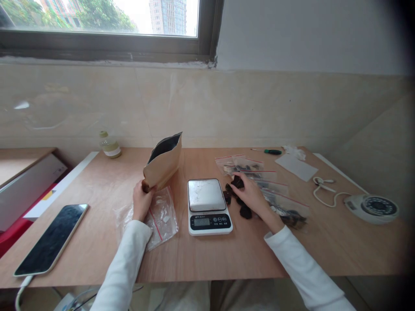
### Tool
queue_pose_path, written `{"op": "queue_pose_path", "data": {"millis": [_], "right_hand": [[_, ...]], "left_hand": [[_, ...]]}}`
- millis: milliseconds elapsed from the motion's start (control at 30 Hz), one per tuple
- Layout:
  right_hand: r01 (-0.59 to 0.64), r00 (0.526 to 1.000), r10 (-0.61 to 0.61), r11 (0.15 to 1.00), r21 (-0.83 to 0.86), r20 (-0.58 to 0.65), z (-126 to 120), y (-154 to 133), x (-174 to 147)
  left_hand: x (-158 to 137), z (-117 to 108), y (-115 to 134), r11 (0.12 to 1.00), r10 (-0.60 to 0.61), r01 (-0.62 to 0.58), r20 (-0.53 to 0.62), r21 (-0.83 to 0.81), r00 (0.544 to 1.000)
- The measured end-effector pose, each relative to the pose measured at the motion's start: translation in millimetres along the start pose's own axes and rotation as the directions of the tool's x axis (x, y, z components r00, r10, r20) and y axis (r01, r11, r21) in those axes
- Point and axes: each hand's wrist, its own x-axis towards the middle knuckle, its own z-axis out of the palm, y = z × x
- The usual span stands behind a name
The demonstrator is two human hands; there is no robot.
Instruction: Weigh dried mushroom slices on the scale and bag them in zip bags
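Observation:
My left hand is closed on the lower left edge of a brown kraft paper pouch. The pouch leans with its mouth gaping, and its inside looks dark. Under that wrist lie clear zip bags with a red seal line. A white digital scale stands between my hands, its metal plate bare. To the right of it, my right hand pinches a dark brown piece, whose kind I cannot make out. More such dark pieces lie on the table beneath that hand.
Several filled zip bags lie at the right. Behind them are a green-handled screwdriver and a white sheet. A corded dome camera sits far right. At the left are a phone on a cable and a small bottle.

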Motion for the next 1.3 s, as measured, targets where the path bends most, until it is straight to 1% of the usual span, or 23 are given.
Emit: {"op": "queue_pose_path", "data": {"millis": [167, 300, 400, 500, 567, 667, 733, 800, 867, 933, 1033, 1100, 1133, 1233, 1300], "right_hand": [[-0.020, 0.999, 0.016, 0.987, 0.160, 0.029, 3, -30, 14], [-0.033, 0.998, 0.018, 0.968, 0.249, 0.061, 10, -52, 18], [0.012, 0.988, -0.055, 0.959, 0.284, 0.145, 22, -67, 17], [0.063, 0.962, -0.132, 0.959, 0.276, 0.240, 37, -75, 16], [0.110, 0.947, -0.180, 0.960, 0.259, 0.266, 45, -77, 17], [0.206, 0.930, -0.263, 0.952, 0.228, 0.256, 53, -77, 20], [0.248, 0.923, -0.292, 0.949, 0.193, 0.252, 55, -75, 21], [0.259, 0.918, -0.293, 0.953, 0.157, 0.266, 54, -71, 19], [0.239, 0.923, -0.270, 0.961, 0.142, 0.275, 51, -65, 16], [0.203, 0.938, -0.238, 0.966, 0.158, 0.251, 46, -56, 12], [0.143, 0.974, -0.168, 0.976, 0.162, 0.151, 35, -33, 5], [0.126, 0.984, -0.137, 0.987, 0.097, 0.111, 29, -14, 1], [0.125, 0.985, -0.131, 0.991, 0.057, 0.110, 27, -4, -1], [0.155, 0.972, -0.147, 0.987, -0.032, 0.182, 22, 19, -8], [0.177, 0.955, -0.155, 0.982, -0.069, 0.255, 20, 26, -12]], "left_hand": [[0, 0, 0, 1.000, -0.007, 0.007, 0.002, -0.003, 1.000], [0, 0, -1, 1.000, -0.013, 0.013, 0.000, -0.002, 1.000], [1, 1, -1, 1.000, -0.013, 0.013, -0.001, -0.005, 1.000], [1, 1, -1, 1.000, -0.011, 0.011, -0.003, -0.005, 1.000], [0, 0, -2, 1.000, -0.010, 0.010, -0.004, -0.005, 1.000], [1, 0, -1, 1.000, -0.004, 0.004, -0.001, -0.008, 1.000], [1, 0, -1, 1.000, 0.000, 0.000, 0.001, -0.012, 1.000], [1, 0, 0, 1.000, 0.003, -0.003, 0.002, -0.016, 1.000], [1, 0, -1, 1.000, 0.008, -0.008, 0.004, -0.020, 1.000], [1, 0, -1, 1.000, 0.014, -0.013, 0.007, -0.026, 1.000], [0, 1, -1, 0.999, 0.021, -0.020, 0.012, -0.037, 1.000], [1, 0, -1, 0.999, 0.019, -0.018, 0.010, -0.037, 1.000], [1, 0, -1, 0.999, 0.016, -0.016, 0.009, -0.035, 1.000], [1, 0, 0, 0.999, 0.011, -0.011, 0.007, -0.030, 1.000], [1, 0, 0, 1.000, 0.010, -0.010, 0.006, -0.028, 1.000]]}}
